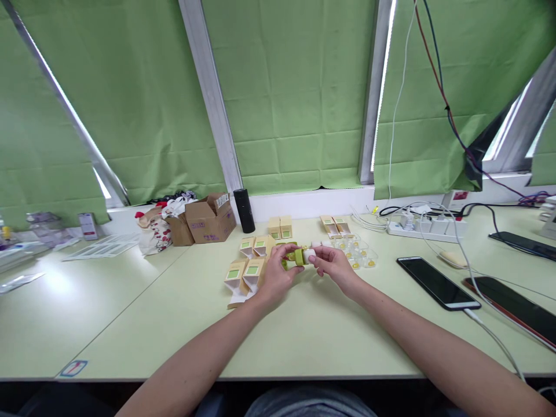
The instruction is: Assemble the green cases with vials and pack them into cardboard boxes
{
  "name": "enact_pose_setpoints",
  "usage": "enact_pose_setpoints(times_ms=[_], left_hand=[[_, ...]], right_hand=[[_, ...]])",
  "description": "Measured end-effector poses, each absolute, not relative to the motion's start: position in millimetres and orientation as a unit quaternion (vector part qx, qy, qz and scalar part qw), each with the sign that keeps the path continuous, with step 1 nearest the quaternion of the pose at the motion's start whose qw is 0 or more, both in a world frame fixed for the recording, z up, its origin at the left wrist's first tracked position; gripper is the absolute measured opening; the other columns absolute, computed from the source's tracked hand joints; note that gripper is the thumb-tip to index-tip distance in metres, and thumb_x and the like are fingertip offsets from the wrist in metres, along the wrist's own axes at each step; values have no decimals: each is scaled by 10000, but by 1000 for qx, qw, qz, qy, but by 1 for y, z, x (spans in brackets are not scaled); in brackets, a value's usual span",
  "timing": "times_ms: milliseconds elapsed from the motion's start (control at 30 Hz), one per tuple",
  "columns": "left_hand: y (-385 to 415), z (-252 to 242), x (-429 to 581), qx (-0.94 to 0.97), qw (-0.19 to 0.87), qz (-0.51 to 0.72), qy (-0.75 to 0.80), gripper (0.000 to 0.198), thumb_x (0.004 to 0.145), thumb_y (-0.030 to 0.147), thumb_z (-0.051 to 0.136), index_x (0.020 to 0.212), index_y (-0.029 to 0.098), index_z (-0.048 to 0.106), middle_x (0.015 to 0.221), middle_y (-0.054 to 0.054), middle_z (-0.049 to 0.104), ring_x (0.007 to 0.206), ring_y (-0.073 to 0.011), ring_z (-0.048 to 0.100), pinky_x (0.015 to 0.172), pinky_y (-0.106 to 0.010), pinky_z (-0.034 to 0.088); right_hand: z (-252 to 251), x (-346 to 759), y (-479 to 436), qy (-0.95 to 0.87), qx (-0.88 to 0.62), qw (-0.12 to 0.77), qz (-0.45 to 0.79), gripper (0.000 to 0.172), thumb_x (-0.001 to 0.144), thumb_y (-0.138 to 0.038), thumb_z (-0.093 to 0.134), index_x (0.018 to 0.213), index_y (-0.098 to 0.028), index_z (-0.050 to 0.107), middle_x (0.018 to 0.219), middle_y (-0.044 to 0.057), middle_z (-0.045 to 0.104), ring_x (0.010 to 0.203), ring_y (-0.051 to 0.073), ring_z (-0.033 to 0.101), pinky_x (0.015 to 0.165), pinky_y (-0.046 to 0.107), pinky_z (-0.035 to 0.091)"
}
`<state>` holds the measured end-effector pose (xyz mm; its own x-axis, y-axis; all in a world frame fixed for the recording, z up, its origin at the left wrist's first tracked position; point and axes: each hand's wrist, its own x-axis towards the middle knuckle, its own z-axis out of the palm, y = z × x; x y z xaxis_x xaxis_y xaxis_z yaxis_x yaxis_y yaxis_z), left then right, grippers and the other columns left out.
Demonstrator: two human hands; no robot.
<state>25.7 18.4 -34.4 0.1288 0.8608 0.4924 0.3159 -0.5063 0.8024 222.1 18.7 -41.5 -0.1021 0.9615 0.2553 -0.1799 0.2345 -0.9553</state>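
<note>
Over the middle of the table, my left hand (279, 271) is closed around a small yellow-green cylindrical piece (299, 257). A white cap-like part (308, 256) sits at its right end, pinched by the fingertips of my right hand (336, 266). The two parts touch end to end; whether they are joined I cannot tell. Beside my left hand stand several small open kraft boxes (253, 270) with green label squares. Behind my right hand lie clear plastic blisters (357, 252) with yellow bits in them. More small white and green pieces behind my hands are partly hidden.
Further back are two pairs of small boxes (280, 227) (336, 226), a brown carton (211, 219) and a black cylinder (244, 211). To the right lie a phone (438, 282) on a cable, a dark phone (515, 307) and a white power strip (428, 227).
</note>
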Motion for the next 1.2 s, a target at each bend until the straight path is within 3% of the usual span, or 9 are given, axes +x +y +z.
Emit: enact_pose_setpoints(times_ms=[667,867,1000,1200], left_hand=[[16,-33,26,730,230,494,413,474,730,74,866,1144,277,760,1253,-53,607,1217,-236,633,1097,-396,537],[18,-35,25,730,227,497,410,464,723,98,882,1134,268,747,1253,-55,604,1204,-235,643,1093,-404,542],[21,-39,25,730,223,497,413,443,734,130,890,1133,259,747,1265,-62,597,1222,-244,638,1096,-415,544],[16,-39,27,765,135,488,398,435,854,194,842,1264,299,740,1364,-77,657,1431,-315,456,1209,-524,456]], right_hand=[[-41,221,16,-585,-366,541,480,519,699,-624,889,880,-146,795,657,-18,614,530,105,489,530,280,416],[-47,221,17,-598,-358,559,448,631,755,-611,856,1198,-167,783,676,-50,582,534,113,507,530,282,453],[-48,221,18,-619,-354,551,433,574,805,-631,813,1145,-169,804,688,-26,590,598,136,548,519,271,469],[-52,218,21,-600,-354,580,423,611,785,-668,824,1137,-170,789,731,11,650,696,188,642,504,274,506]])
